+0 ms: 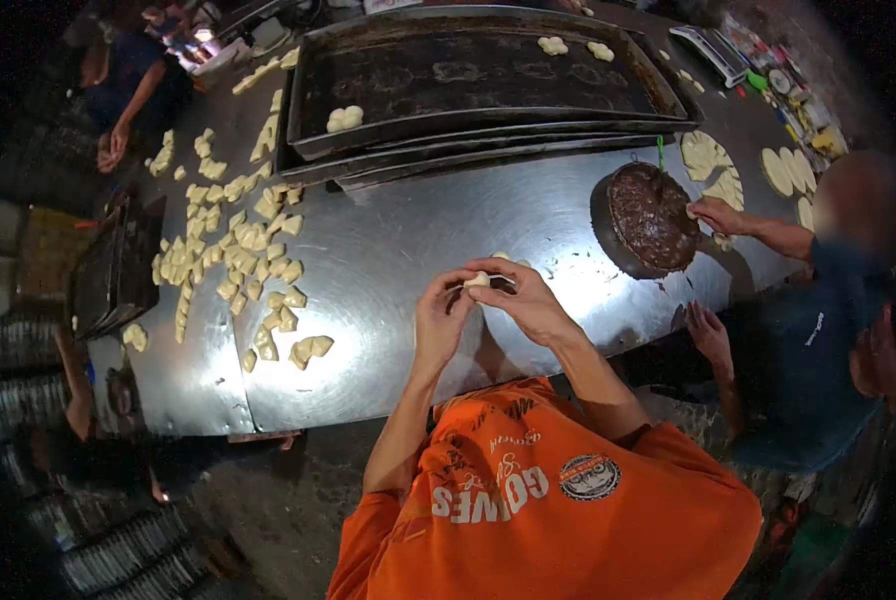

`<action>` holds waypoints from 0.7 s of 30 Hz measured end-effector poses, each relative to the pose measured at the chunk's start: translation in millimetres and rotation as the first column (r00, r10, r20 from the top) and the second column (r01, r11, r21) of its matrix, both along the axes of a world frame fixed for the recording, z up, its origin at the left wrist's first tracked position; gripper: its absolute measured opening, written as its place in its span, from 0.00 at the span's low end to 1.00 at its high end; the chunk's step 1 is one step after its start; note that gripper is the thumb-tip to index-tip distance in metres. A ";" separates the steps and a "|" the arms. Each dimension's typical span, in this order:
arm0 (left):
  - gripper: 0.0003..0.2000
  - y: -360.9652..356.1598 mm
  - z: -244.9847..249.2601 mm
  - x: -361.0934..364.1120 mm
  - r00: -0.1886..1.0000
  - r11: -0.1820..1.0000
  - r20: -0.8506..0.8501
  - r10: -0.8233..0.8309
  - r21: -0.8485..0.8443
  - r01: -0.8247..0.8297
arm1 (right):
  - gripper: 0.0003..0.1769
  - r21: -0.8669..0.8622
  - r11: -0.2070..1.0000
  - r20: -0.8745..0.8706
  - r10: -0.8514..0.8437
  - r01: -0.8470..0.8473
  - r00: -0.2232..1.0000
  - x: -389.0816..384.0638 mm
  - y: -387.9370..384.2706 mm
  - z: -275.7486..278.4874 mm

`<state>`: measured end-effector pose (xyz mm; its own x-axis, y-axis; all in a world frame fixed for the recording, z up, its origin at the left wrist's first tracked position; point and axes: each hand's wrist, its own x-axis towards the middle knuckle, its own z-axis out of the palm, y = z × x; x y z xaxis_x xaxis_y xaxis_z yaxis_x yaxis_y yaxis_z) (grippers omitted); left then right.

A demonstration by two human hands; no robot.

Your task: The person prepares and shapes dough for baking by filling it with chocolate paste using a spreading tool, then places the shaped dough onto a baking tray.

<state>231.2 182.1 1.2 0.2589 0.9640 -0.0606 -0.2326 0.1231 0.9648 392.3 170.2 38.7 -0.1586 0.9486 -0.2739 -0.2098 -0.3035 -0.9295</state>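
1. Two bare hands on the person in the bright orange printed T-shirt (pixel 568 490), held up over the shiny metal table (pixel 368 235). Left hand (pixel 442 308) has its fingers curled in, pinching a small, pale, rounded dough ball (pixel 478 281).
2. Right hand (pixel 528 304) is gripping that same dough ball from the other side, thumb and fingertips on it, so it's right between the two hands.
3. Couple more pale dough lumps (pixel 501 256) show just past the right hand.
4. Over to the left, loads of chunky, cream-coloured cut dough pieces (pixel 248 245), scattered and kinda bunched up.
5. On the right, a round black pan (pixel 613 232) full of dark brown, sticky-looking filling (pixel 653 215). A co-worker in a dark blue shirt (pixel 813 350) has one hand (pixel 720 214) by its rim.
6. Further back, big black rectangular trays (pixel 393 128) in a stack, and the top one's got a pale dough cluster (pixel 345 119) near its front left corner, plus two more (pixel 553 46) toward the far right.
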 end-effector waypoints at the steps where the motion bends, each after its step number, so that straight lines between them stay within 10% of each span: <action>1: 0.11 0.3 0.1 1.7 1.000 1.000 0.001 -0.018 0.002 0.018 | 0.22 0.002 1.000 0.001 -0.018 0.018 1.000 0.8 -1.4 -8.1; 9: 0.08 -4.6 -4.2 24.5 0.989 0.999 -0.139 -0.041 -0.027 0.038 | 0.24 -0.281 0.948 -0.560 -0.287 0.148 0.777 32.7 -33.7 -42.1; 11: 0.08 -8.9 -1.5 32.0 0.910 0.940 -0.414 -0.006 0.308 0.146 | 0.25 -0.379 0.921 -0.630 -0.326 0.087 0.705 44.0 -42.8 -40.3; 13: 0.11 -10.4 11.8 33.0 0.843 0.928 -0.525 -0.117 0.245 0.281 | 0.27 -0.327 0.942 -0.637 -0.281 0.078 0.718 61.0 -51.0 -37.6; 16: 0.17 -12.6 20.5 35.4 0.748 0.873 -0.632 -0.202 0.230 0.430 | 0.21 -0.275 0.941 -0.392 -0.297 0.197 0.871 106.9 -51.2 -29.2; 17: 0.17 -12.1 18.8 34.6 0.748 0.872 -0.632 -0.204 0.230 0.432 | 0.20 -0.045 0.963 -0.052 -0.267 0.265 0.962 132.7 -46.5 -33.4; 18: 0.18 -11.1 16.5 33.8 0.772 0.893 -0.605 -0.194 0.217 0.394 | 0.20 0.272 0.946 0.491 -0.294 0.177 0.820 162.6 -39.3 -35.3; 21: 0.18 -5.7 15.1 30.1 0.791 0.913 -0.584 -0.181 0.199 0.355 | 0.12 0.369 0.901 0.749 -0.434 0.229 0.500 218.9 -28.0 -26.2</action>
<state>261.3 176.4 16.3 0.5173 0.8558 -0.0072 0.3399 -0.1977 0.9195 611.2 142.1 12.5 0.3669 0.9267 0.0808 0.6017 -0.1702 -0.7804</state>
